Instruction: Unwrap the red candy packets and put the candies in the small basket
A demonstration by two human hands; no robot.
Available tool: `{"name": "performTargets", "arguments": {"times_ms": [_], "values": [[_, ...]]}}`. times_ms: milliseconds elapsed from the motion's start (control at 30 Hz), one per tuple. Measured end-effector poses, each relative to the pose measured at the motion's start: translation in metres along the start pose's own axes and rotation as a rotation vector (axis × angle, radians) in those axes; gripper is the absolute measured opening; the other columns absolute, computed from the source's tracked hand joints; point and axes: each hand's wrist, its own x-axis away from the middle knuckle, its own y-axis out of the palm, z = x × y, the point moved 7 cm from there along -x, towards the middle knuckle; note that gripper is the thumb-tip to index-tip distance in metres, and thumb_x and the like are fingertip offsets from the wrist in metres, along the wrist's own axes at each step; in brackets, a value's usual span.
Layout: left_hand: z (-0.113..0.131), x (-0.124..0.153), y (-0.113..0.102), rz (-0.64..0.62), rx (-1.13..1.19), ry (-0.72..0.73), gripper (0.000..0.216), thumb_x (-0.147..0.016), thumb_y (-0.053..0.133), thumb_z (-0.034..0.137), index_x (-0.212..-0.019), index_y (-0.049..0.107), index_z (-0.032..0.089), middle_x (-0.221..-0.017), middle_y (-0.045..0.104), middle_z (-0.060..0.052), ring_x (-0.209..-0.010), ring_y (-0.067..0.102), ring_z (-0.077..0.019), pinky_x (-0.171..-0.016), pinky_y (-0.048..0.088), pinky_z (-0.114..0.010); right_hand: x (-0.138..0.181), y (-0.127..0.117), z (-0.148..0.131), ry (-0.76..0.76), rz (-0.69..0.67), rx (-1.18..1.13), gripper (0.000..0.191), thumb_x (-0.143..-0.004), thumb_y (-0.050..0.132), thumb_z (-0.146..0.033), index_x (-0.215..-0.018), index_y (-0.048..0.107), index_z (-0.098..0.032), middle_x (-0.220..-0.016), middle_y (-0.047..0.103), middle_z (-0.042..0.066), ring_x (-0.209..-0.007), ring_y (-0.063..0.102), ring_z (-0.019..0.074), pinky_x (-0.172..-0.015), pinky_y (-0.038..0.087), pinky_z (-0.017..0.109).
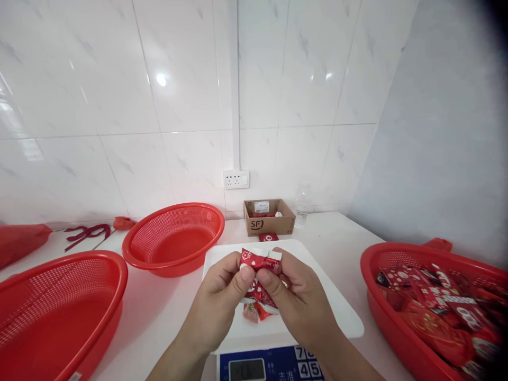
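Both hands meet over the white plate [325,307] of a weighing scale. Between thumb and fingers, my left hand [224,286] grips the left side of some red candy packets [254,259] with white print. My right hand [296,286] pinches the same packets from the right, its thumb pressed near the other thumb. Below the fingers more small wrapped candies [252,312] show, partly hidden by the hands; I cannot tell whether they are held or lie on the plate. The scale's blue panel [273,365] with display and number keys is at the bottom edge.
A red basket [369,286] full of wrapped sweets stands at right. Two more red baskets [135,259] [119,286] stand at left. Behind the scale are a cardboard box [270,226], a red packet [269,237] and a clear bottle [301,206]. Dark red ribbon [87,233] lies far left.
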Motion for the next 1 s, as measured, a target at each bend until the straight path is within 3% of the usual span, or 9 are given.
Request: {"name": "performTargets", "arguments": {"times_ms": [167, 333, 500, 633, 733, 867, 1000], "values": [[0.009, 0.003, -0.004, 0.093, -0.089, 0.088, 0.025, -0.090, 0.061, 0.041, -0.094, 0.071, 0.018, -0.085, 0.069, -0.004, -0.075, 0.060, -0.0175, -0.071, 0.048, -0.027, 0.002, 0.008, 0.013, 0.192, -0.092, -0.246, 0.042, -0.088, 0.057, -0.057, -0.069, 0.045, -0.021, -0.056, 0.044, -0.005, -0.052, 0.042, 0.0128, -0.049, 0.035, 0.024], [0.014, 0.006, 0.000, 0.103, -0.205, 0.122, 0.024, -0.090, 0.061, 0.040, -0.090, 0.071, 0.018, -0.078, 0.067, -0.003, -0.069, 0.057, -0.0154, -0.066, 0.047, -0.025, 0.002, 0.005, 0.008, 0.121, -0.050, -0.202, 0.044, -0.092, 0.049, -0.060, -0.073, 0.047, -0.020, -0.060, 0.045, -0.004, -0.052, 0.040, 0.0122, -0.048, 0.033, 0.024], [0.005, 0.008, 0.002, 0.113, -0.122, -0.008, 0.031, -0.083, 0.067, 0.047, -0.080, 0.069, 0.016, -0.070, 0.060, -0.001, -0.060, 0.055, -0.0132, -0.053, 0.046, -0.021, 0.004, -0.003, -0.001, -0.023, 0.059, -0.003, 0.040, -0.098, 0.044, -0.047, -0.069, 0.046, -0.021, -0.059, 0.047, -0.003, -0.052, 0.042, 0.0124, -0.047, 0.033, 0.023], [-0.002, 0.006, 0.005, 0.083, -0.069, -0.044, 0.044, -0.084, 0.059, 0.059, -0.082, 0.068, 0.016, -0.066, 0.058, -0.002, -0.057, 0.052, -0.0134, -0.049, 0.044, -0.022, 0.005, -0.005, -0.008, -0.128, 0.087, 0.106, 0.040, -0.099, 0.043, -0.043, -0.065, 0.043, -0.022, -0.058, 0.045, -0.003, -0.050, 0.042, 0.0129, -0.047, 0.033, 0.025], [-0.004, 0.005, 0.003, 0.119, -0.036, -0.040, 0.039, -0.084, 0.061, 0.055, -0.077, 0.064, 0.017, -0.062, 0.056, 0.001, -0.053, 0.050, -0.0114, -0.049, 0.042, -0.022, 0.004, -0.004, -0.008, -0.143, 0.077, 0.130, 0.042, -0.099, 0.042, -0.044, -0.063, 0.042, -0.022, -0.057, 0.043, -0.003, -0.049, 0.041, 0.0131, -0.047, 0.033, 0.025], [-0.002, 0.005, 0.001, 0.151, 0.047, -0.048, 0.032, -0.081, 0.069, 0.048, -0.072, 0.060, 0.019, -0.058, 0.054, 0.003, -0.047, 0.048, -0.0103, -0.045, 0.041, -0.022, 0.001, 0.001, -0.002, -0.062, 0.009, 0.057, 0.043, -0.098, 0.044, -0.049, -0.065, 0.044, -0.021, -0.059, 0.045, -0.003, -0.051, 0.041, 0.0126, -0.047, 0.033, 0.024], [0.004, 0.007, -0.003, 0.207, 0.058, -0.014, 0.031, -0.080, 0.070, 0.048, -0.073, 0.060, 0.019, -0.055, 0.056, 0.003, -0.043, 0.049, -0.0113, -0.042, 0.041, -0.023, 0.002, 0.010, 0.006, 0.100, -0.115, -0.160, 0.046, -0.091, 0.050, -0.061, -0.069, 0.046, -0.021, -0.059, 0.047, -0.004, -0.052, 0.044, 0.0123, -0.047, 0.035, 0.024]]}}
